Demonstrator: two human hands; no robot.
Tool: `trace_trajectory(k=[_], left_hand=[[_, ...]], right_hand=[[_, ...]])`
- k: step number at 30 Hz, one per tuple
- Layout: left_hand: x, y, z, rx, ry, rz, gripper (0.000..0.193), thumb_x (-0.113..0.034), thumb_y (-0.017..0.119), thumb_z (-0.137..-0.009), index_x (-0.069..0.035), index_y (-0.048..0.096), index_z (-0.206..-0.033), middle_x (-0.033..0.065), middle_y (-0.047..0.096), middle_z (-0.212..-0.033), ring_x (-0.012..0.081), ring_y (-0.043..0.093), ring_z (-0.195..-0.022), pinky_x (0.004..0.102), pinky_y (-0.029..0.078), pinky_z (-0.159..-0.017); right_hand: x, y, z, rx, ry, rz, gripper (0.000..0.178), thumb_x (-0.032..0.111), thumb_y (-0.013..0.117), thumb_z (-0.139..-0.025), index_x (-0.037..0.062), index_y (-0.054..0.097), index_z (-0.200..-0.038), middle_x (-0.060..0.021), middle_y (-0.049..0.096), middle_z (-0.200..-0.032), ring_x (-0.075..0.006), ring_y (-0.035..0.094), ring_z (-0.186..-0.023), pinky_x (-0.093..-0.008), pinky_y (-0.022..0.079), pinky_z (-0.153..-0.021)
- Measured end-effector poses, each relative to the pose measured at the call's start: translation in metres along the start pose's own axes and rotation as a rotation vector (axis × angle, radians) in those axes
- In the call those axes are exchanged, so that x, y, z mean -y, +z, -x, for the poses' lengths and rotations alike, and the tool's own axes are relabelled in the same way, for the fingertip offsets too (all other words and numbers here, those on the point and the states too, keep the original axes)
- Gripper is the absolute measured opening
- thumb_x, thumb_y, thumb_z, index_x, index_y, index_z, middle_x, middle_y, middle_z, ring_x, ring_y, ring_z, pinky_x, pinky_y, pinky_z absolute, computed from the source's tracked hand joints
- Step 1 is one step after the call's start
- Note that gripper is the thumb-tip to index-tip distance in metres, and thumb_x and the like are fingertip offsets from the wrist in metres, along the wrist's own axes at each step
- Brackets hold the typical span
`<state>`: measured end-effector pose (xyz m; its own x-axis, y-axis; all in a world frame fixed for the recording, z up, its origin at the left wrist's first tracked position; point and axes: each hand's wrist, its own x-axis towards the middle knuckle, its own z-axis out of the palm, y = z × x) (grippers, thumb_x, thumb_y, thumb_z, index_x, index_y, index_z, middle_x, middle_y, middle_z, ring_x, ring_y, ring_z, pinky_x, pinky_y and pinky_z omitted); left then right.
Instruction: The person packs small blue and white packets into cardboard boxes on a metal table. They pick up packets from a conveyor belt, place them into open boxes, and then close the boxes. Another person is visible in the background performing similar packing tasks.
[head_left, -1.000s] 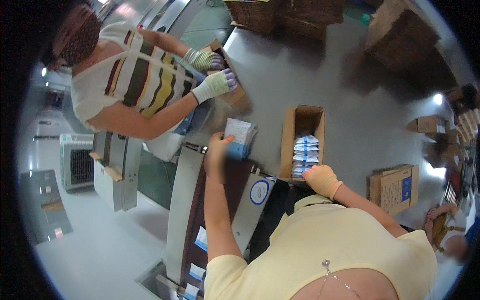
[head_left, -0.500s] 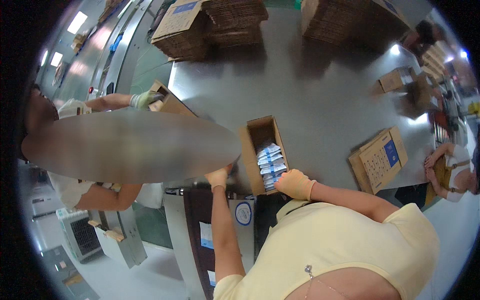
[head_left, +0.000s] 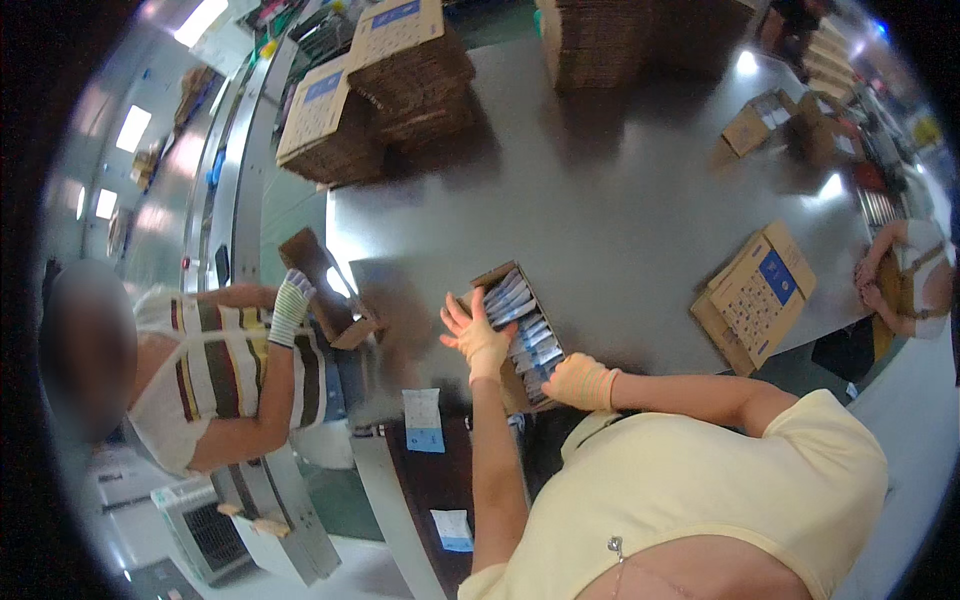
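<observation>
Now that packets (head_left: 535,345) fill the box (head_left: 493,274), the left hand (head_left: 482,346) is spread, the right hand (head_left: 581,382) unclear in grip.

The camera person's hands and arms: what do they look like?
Short, pale yellow sleeves, then bare forearms. The right hand wears a light orange glove with a striped cuff; the left hand seems to have a pale one, details unclear.

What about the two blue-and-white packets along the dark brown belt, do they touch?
Apart: the head view shows bare dark brown belt between the upper packet and lower packet.
</observation>
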<state>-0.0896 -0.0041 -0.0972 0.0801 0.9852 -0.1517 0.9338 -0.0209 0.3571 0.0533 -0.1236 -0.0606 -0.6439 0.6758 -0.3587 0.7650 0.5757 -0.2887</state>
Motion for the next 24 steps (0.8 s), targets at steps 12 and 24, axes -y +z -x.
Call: trace_trajectory(k=[12,24], left_hand=[[0.047,-0.019,0.068,-0.235,-0.002,0.542,0.038,-0.010,0.064,-0.081,-0.003,0.057,-0.117,0.0180,0.043,-0.134,0.0341,0.043,-0.122,0.0432,0.036,-0.102],[-0.059,0.060,0.054,0.230,0.521,0.405,0.042,-0.017,0.066,-0.081,-0.005,0.055,-0.119,0.0187,0.046,-0.133,0.0365,0.044,-0.122,0.0444,0.039,-0.101]], right_hand=[[-0.087,0.007,0.039,-0.361,0.643,-0.136,0.014,0.016,0.054,-0.081,0.0040,0.060,-0.083,-0.0124,0.062,-0.061,-0.0291,0.065,-0.060,-0.0418,0.050,-0.050],[-0.233,0.032,0.305,-0.950,1.824,0.206,0.053,0.030,0.059,-0.086,0.0030,0.041,-0.128,-0.0144,0.048,-0.129,-0.0315,0.049,-0.113,-0.0426,0.043,-0.092]])
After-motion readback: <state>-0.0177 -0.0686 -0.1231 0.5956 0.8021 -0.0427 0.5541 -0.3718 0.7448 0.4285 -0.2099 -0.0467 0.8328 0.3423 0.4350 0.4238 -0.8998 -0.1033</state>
